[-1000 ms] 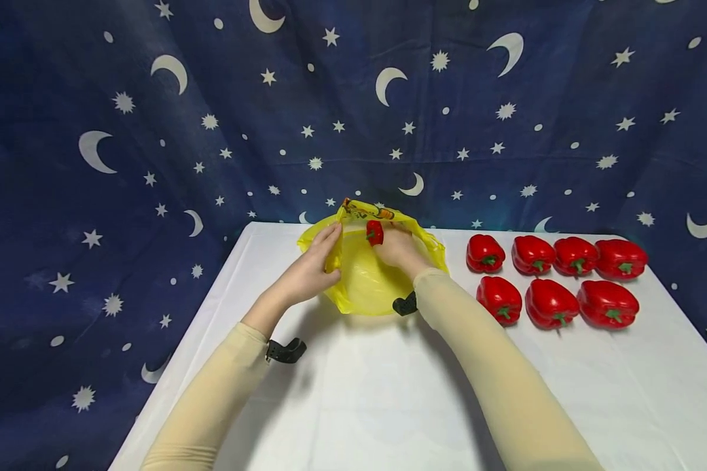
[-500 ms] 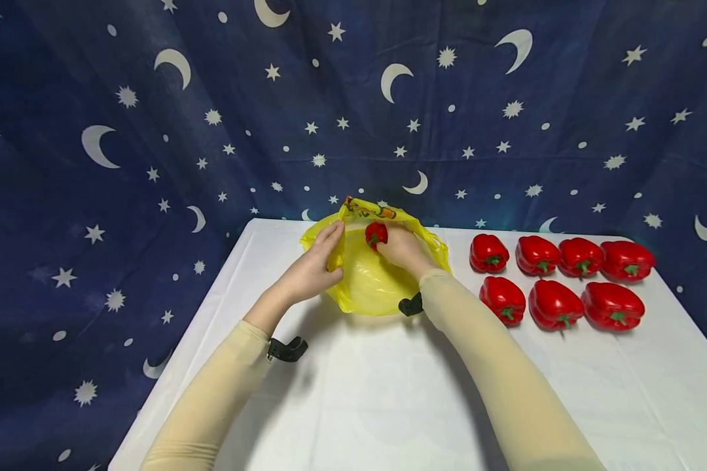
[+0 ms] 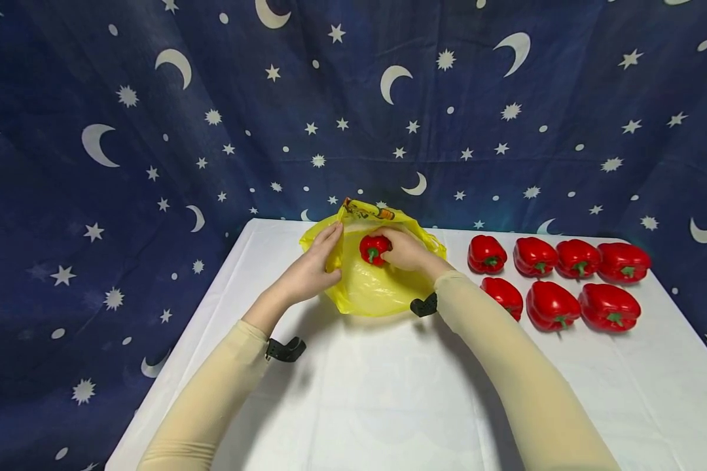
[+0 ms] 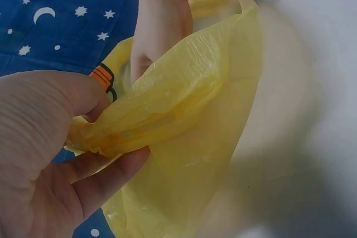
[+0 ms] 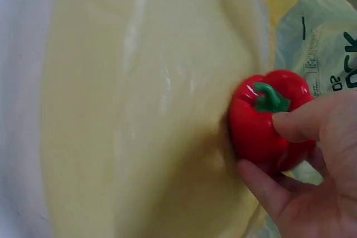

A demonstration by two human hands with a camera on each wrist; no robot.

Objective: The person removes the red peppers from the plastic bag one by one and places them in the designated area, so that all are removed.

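A yellow plastic bag (image 3: 383, 291) lies on the table with its mouth held wide. My left hand (image 3: 306, 273) pinches the bag's left rim between thumb and fingers; the left wrist view shows the folded edge of the film (image 4: 167, 98) in that grip. Inside the bag's mouth, my right hand (image 3: 405, 250) holds a red bell pepper (image 3: 374, 250) with a green stem. In the right wrist view, the thumb and fingers close round the pepper (image 5: 273, 121), beside the yellow film and a printed part of the bag.
To the right, several red bell peppers (image 3: 550, 304) sit in two rows on the white tablecloth (image 3: 377, 392). My right sleeve (image 3: 507, 360) overlaps one of the front row. Behind the table hangs a dark blue curtain (image 3: 353, 85) with moons and stars.
Inside the bag, my right hand has drawn slightly back toward me and right, and more of the pepper shows. My left hand has kept its hold on the rim.
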